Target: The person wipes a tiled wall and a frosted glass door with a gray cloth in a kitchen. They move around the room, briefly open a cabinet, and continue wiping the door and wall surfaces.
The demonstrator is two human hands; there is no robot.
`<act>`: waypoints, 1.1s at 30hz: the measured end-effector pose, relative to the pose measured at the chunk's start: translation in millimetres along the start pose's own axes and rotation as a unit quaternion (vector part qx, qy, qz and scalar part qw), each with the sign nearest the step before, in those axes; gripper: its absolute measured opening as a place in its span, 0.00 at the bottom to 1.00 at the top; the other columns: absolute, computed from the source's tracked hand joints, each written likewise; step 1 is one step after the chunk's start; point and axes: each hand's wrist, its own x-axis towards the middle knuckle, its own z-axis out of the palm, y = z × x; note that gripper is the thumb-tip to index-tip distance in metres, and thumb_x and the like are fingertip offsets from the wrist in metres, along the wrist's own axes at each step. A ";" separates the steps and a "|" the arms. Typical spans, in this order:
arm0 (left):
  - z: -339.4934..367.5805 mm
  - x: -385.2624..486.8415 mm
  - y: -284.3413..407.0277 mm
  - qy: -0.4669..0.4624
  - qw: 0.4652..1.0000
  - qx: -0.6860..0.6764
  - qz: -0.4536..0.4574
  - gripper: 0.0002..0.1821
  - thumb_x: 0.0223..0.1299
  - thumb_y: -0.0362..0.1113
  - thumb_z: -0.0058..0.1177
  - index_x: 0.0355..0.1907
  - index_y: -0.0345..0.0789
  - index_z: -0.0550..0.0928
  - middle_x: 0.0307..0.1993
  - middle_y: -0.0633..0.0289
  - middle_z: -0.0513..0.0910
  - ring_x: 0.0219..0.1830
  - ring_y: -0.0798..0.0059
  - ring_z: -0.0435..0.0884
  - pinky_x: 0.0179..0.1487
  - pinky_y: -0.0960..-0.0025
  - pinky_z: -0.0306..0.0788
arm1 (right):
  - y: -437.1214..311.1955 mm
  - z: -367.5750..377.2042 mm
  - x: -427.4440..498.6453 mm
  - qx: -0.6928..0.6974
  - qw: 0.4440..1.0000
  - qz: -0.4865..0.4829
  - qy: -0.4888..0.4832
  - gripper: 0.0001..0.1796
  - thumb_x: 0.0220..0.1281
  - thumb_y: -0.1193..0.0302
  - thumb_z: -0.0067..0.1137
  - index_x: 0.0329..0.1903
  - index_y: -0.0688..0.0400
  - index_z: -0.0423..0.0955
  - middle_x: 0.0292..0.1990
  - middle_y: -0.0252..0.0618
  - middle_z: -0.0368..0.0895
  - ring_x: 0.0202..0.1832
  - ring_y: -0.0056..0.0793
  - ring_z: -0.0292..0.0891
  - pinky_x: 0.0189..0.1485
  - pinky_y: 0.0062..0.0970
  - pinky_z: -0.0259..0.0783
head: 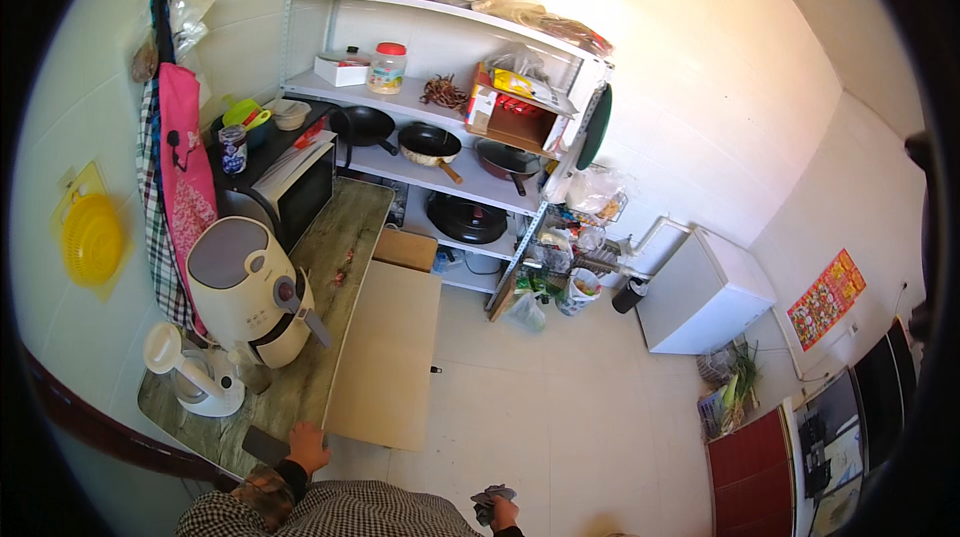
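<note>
My left hand (pixel 308 448) rests at the near edge of a grey wood-grain counter (pixel 349 225), beside a flat dark object (pixel 265 446); whether its fingers grip anything is unclear. Low in the view, my right hand (pixel 505 513) is closed on a crumpled grey cloth (pixel 493 501) above the tiled floor. On the counter stand a cream air fryer (pixel 251 285), a white electric kettle with a glass body (pixel 208 383) and a small glass jar (pixel 253 372). Farther along is a microwave oven (pixel 304 192). Small reddish bits (pixel 342 270) lie on the counter top.
A beige panel (pixel 390 357) juts out beside the counter. Ahead, a metal shelf rack (pixel 420 105) holds pans, a jar and a cardboard box. A white chest-like appliance (pixel 701 297), a black bin (pixel 629 295), leafy vegetables (pixel 739 387) and a dark red cabinet (pixel 752 473) stand along the right.
</note>
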 end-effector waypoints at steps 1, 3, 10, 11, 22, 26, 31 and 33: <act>3.0 1.7 0.1 -0.009 1.000 -0.011 0.016 0.25 0.55 0.46 0.64 0.50 0.31 0.85 0.55 0.45 0.75 0.65 0.42 0.64 0.66 0.38 0.60 | -1.5 -3.5 -3.7 0.002 1.000 0.006 -0.012 0.13 0.57 0.78 0.56 0.45 0.66 0.78 0.35 0.52 0.85 0.29 0.49 0.85 0.25 0.42 0.78; 15.0 3.9 -3.4 -0.026 0.998 0.000 0.052 0.24 0.54 0.46 0.64 0.49 0.31 0.85 0.56 0.44 0.74 0.65 0.40 0.64 0.66 0.37 0.60 | -2.6 -10.3 -10.0 0.020 1.000 -0.007 -0.003 0.13 0.57 0.77 0.57 0.45 0.66 0.78 0.35 0.52 0.85 0.28 0.48 0.85 0.24 0.41 0.78; 64.6 1.5 -29.6 0.028 0.999 -0.011 0.023 0.22 0.46 0.50 0.64 0.38 0.33 0.88 0.49 0.43 0.76 0.55 0.44 0.69 0.58 0.41 0.63 | 15.5 -25.6 -7.8 0.044 0.999 -0.012 0.017 0.11 0.57 0.77 0.57 0.43 0.66 0.79 0.34 0.52 0.85 0.28 0.49 0.84 0.25 0.42 0.79; 64.5 1.2 -30.9 0.023 1.000 -0.002 0.018 0.22 0.46 0.50 0.64 0.38 0.33 0.88 0.49 0.42 0.76 0.55 0.44 0.69 0.58 0.41 0.63 | 18.2 -24.8 -4.2 0.044 0.999 -0.006 0.019 0.11 0.56 0.77 0.58 0.43 0.66 0.79 0.34 0.53 0.85 0.29 0.49 0.85 0.26 0.42 0.79; 40.5 8.2 -13.5 0.058 0.996 0.024 0.063 0.18 0.52 0.46 0.61 0.29 0.29 0.86 0.34 0.42 0.80 0.45 0.43 0.75 0.53 0.43 0.66 | 22.1 -3.9 29.3 0.012 1.000 0.008 0.004 0.15 0.53 0.77 0.61 0.45 0.69 0.78 0.36 0.52 0.85 0.32 0.48 0.86 0.30 0.41 0.82; 50.7 18.3 -19.2 0.025 0.997 -0.001 0.078 0.17 0.52 0.46 0.59 0.23 0.32 0.84 0.24 0.43 0.77 0.33 0.47 0.75 0.45 0.44 0.68 | 27.7 4.6 41.6 0.028 0.998 -0.031 0.037 0.16 0.53 0.78 0.62 0.46 0.69 0.78 0.38 0.52 0.85 0.35 0.47 0.86 0.37 0.42 0.84; 73.0 40.6 -42.9 -0.062 0.993 0.025 0.095 0.23 0.56 0.53 0.59 0.17 0.36 0.84 0.16 0.52 0.75 0.23 0.57 0.71 0.37 0.47 0.70 | 27.6 2.9 46.1 -0.011 0.997 -0.003 0.073 0.13 0.54 0.79 0.61 0.44 0.69 0.78 0.38 0.54 0.85 0.38 0.49 0.87 0.41 0.44 0.86; 84.9 47.3 -52.8 -0.079 0.993 0.012 0.091 0.25 0.57 0.57 0.58 0.16 0.37 0.84 0.13 0.56 0.73 0.19 0.60 0.69 0.31 0.49 0.70 | 25.7 1.2 45.1 0.007 0.999 0.013 0.044 0.13 0.54 0.79 0.61 0.44 0.69 0.79 0.37 0.55 0.86 0.37 0.50 0.88 0.40 0.44 0.86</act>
